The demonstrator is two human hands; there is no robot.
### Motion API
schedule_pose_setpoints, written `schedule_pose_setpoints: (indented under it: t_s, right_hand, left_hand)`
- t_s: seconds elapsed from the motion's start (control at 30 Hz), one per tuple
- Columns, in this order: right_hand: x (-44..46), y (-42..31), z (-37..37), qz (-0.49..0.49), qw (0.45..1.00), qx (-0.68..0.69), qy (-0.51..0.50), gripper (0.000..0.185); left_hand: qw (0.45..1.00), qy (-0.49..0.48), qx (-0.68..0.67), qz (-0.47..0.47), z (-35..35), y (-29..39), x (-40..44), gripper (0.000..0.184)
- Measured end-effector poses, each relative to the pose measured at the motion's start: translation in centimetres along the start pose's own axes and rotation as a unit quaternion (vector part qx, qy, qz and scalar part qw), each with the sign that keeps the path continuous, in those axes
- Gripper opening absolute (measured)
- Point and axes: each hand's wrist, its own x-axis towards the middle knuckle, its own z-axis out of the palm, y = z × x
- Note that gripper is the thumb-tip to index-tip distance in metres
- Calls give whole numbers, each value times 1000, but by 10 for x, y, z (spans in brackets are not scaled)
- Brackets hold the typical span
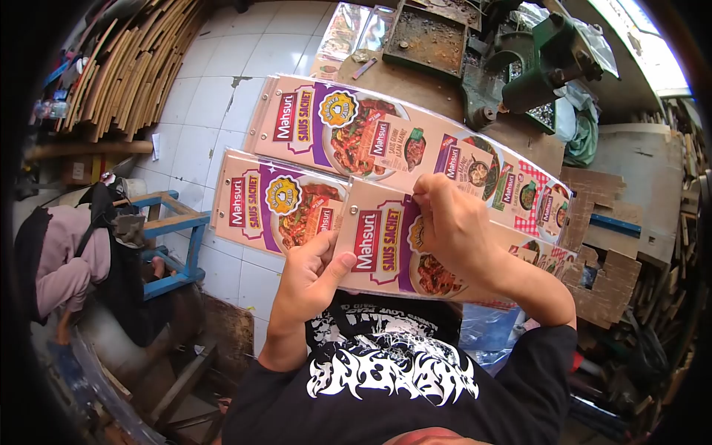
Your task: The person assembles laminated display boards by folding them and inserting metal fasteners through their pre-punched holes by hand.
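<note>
My left hand [315, 274] grips the left end of a long printed Mahsuri sauce sign [377, 236], thumb on the face and fingers behind. A metal eyelet shows near the sign's upper left corner. My right hand [452, 222] is closed, its fingertips bunched at the sign's upper edge; what lies between them is hidden. My right wrist and forearm cover part of the print. Beyond the held sign lie a similar sign [256, 199], partly underneath it, and a stack of long signs [297, 119] with eyelets at their left end.
A green metal press [545, 70] stands at the back right beside dirty metal trays [426, 41]. Wooden strips [141, 67] are piled at the far left. Another person's sleeve [74, 259] shows near a blue frame [174, 241]. Brown board pieces [604, 274] lie at right.
</note>
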Motion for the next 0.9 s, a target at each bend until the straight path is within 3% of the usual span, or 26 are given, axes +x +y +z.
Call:
schedule_pose_setpoints:
  t_s: [0.13,0.2,0.27,0.37,0.5,0.57,0.63,0.7,0.77,0.83,0.9]
  right_hand:
    - [-6,6,-7,1,999,38,27,21]
    - [-9,10,-22,11,998,40,55,20]
    - [-18,16,-40,51,995,59,67,15]
    - [-40,25,-65,167,980,67,83,4]
    - [-84,55,-84,243,951,72,175,7]
    - [-107,66,-88,280,930,83,225,9]
    - [-126,74,-91,331,904,48,267,11]
    - [-140,83,-92,355,895,25,269,12]
    - [-146,91,-91,390,876,-25,284,13]
    - [-150,102,-90,409,866,-72,280,13]
    - [-152,113,-89,420,857,-116,276,14]
  left_hand:
    - [996,75,3,54,-20,-5,-6,28]
    - [991,124,-45,33,-56,-12,-17,28]
    - [961,254,24,106,-77,-10,-16,27]
    - [924,338,116,136,-122,-19,-17,27]
    - [875,396,245,136,-140,-19,-4,28]
    - [775,456,430,82,-139,-14,4,30]
    - [752,463,462,81,-136,-13,9,27]
    - [573,488,644,136,-125,-3,13,27]
    - [573,492,638,153,-120,7,19,28]
    - [652,444,571,226,-114,21,32,28]
    - [667,418,572,231,-103,39,51,29]
